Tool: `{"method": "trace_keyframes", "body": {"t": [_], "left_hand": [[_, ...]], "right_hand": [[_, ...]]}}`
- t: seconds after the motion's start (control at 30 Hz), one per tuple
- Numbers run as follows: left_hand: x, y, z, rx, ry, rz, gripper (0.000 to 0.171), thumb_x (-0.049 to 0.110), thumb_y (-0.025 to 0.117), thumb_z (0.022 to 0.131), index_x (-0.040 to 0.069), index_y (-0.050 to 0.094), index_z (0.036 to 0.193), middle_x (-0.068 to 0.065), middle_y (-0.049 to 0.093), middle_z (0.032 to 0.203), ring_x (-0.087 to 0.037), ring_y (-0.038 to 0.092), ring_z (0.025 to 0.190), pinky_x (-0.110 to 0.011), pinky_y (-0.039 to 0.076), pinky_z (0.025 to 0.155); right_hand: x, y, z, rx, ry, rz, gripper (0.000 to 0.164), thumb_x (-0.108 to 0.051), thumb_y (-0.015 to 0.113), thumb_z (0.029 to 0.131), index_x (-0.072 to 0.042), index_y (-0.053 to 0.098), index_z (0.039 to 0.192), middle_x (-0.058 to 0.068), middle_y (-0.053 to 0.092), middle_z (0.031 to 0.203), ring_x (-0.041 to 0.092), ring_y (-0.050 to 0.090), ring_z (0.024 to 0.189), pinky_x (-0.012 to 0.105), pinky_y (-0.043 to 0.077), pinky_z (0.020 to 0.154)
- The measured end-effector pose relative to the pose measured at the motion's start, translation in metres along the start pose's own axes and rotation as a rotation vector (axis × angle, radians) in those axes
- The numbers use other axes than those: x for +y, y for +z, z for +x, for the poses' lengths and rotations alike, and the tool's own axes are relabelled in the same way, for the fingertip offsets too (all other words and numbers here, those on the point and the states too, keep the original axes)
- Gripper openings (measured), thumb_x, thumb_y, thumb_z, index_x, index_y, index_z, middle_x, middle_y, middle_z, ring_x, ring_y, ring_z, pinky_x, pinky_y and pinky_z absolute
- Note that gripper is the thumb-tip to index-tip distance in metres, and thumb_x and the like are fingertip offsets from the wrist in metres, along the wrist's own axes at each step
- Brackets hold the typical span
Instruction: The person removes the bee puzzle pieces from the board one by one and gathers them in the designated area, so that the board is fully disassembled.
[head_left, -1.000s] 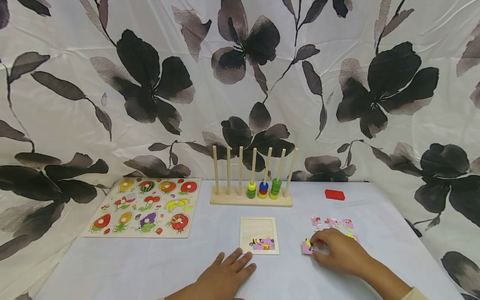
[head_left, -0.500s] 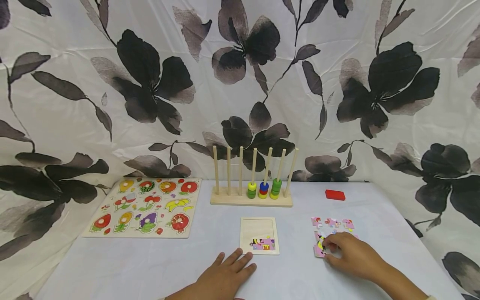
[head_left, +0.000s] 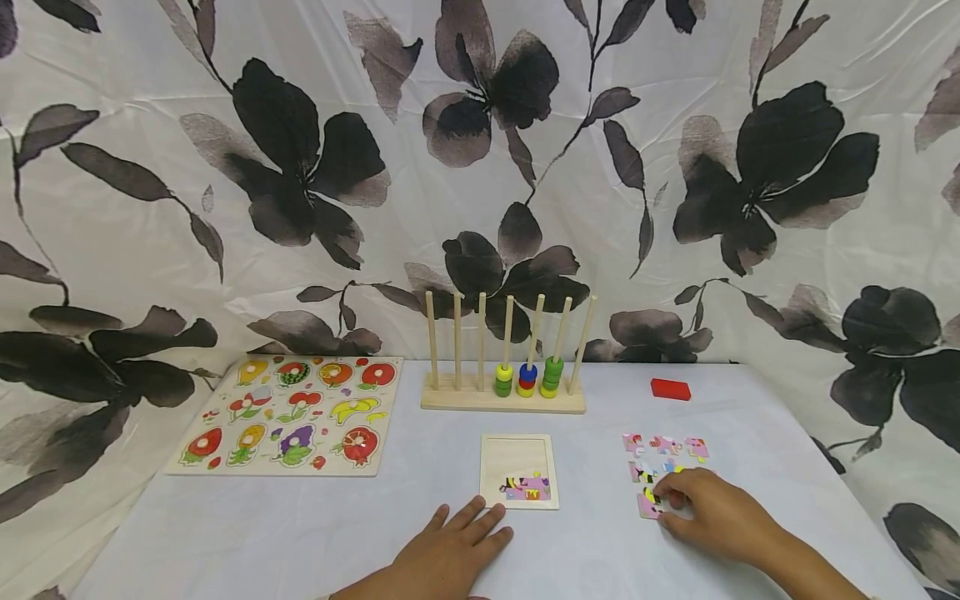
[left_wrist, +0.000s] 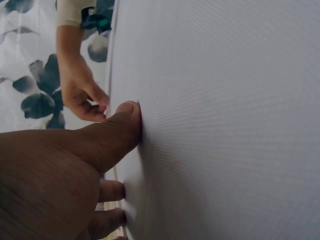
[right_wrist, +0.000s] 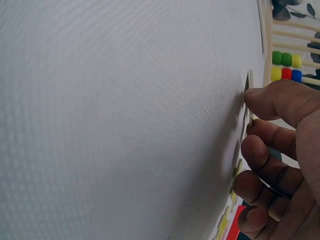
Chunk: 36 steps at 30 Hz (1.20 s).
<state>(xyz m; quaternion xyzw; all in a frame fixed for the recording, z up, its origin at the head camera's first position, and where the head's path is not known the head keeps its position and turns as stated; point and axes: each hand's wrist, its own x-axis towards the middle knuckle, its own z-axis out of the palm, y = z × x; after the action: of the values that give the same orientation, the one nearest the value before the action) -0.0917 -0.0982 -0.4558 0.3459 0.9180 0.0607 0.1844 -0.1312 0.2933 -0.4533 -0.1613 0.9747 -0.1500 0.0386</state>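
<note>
My right hand (head_left: 716, 512) pinches a pink, yellow and black puzzle piece (head_left: 647, 505) between thumb and index finger, just in front of several loose puzzle pieces (head_left: 664, 445). In the right wrist view the thin edge of the held piece (right_wrist: 250, 79) shows close over the cloth. My left hand (head_left: 453, 550) lies with fingers spread, its fingertips at the front edge of a wooden puzzle frame (head_left: 517, 437). Joined pink pieces (head_left: 527, 487) fill the frame's lower right part. The left thumb (left_wrist: 131, 112) rests on the cloth in the left wrist view.
Behind the frame stands a wooden peg rack (head_left: 502, 403) with coloured rings on three pegs. A fruit puzzle board (head_left: 281, 417) lies at the left, and a red block (head_left: 670, 389) at the back right. A floral cloth (head_left: 645, 183) hangs behind the white-covered table (head_left: 570, 542).
My right hand has moved right with the puzzle piece, from left of the loose pieces to their front edge. The left hand stays in place.
</note>
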Motion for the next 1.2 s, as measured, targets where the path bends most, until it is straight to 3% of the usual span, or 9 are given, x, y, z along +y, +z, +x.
{"method": "trace_keyframes", "body": {"t": [0.5,0.63,0.97,1.2], "left_hand": [[0.0,0.002,-0.001,0.022,0.017,0.028,0.081,0.07,0.06,0.09,0.023,0.046,0.154,0.001,0.034,0.164,-0.026,0.03,0.151,-0.062,0.038,0.109],[0.0,0.002,-0.002,0.027,0.017,0.037,0.079,0.068,0.06,0.091,0.023,0.046,0.154,0.001,0.034,0.164,-0.026,0.029,0.151,-0.061,0.038,0.109],[0.0,0.001,-0.001,0.024,0.005,0.048,0.077,0.066,0.061,0.091,0.024,0.046,0.154,0.003,0.034,0.164,-0.025,0.029,0.151,-0.061,0.038,0.109],[0.001,0.001,-0.001,0.024,-0.01,0.058,0.077,0.065,0.063,0.09,0.025,0.047,0.154,0.004,0.035,0.163,-0.025,0.03,0.151,-0.06,0.038,0.11]], "right_hand": [[-0.002,-0.001,0.0,0.001,0.005,0.002,0.024,-0.026,0.085,0.081,-0.03,0.07,0.1,-0.017,0.047,0.082,0.002,0.047,0.081,0.027,0.043,0.068],[-0.007,-0.003,0.004,0.018,-0.033,0.007,0.023,-0.027,0.084,0.083,-0.029,0.071,0.102,-0.017,0.048,0.082,0.001,0.047,0.082,0.027,0.045,0.069],[-0.038,0.0,0.027,0.02,-0.156,0.07,0.02,-0.02,0.08,0.085,-0.022,0.072,0.103,-0.016,0.052,0.084,0.004,0.052,0.084,0.026,0.046,0.07],[-0.065,0.006,0.044,-0.013,-0.157,0.046,0.022,-0.022,0.081,0.085,-0.022,0.072,0.105,-0.017,0.051,0.083,0.004,0.05,0.082,0.027,0.047,0.068]]}}
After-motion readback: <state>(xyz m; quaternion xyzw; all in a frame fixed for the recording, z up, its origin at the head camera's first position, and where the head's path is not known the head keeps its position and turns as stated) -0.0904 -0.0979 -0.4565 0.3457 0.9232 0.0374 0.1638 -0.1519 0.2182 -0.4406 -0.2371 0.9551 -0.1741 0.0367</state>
